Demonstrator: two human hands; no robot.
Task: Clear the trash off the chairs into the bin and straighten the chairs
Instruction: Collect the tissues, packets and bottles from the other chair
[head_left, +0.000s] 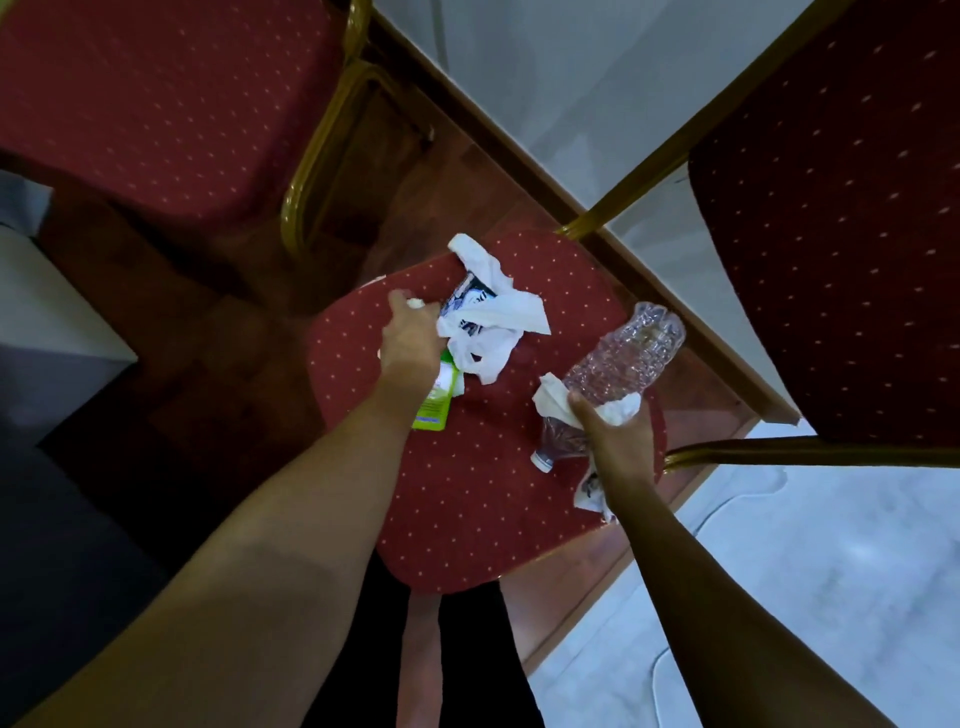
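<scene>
Head view: red dotted chair seat (467, 499) carried the trash. Left hand (413, 338), near the seat's far left edge, was closed on a white plastic bag (493, 322), with a green-and-white wrapper (439, 400) under the wrist. Right hand (615, 441), at the right edge, gripped a crumpled clear bottle (618, 358) together with white tissue (553, 397).

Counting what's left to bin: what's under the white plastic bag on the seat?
A dark printed wrapper shows from under the white plastic bag, and a green packet pokes out below the left hand. Anything else beneath the bag is covered.
</scene>
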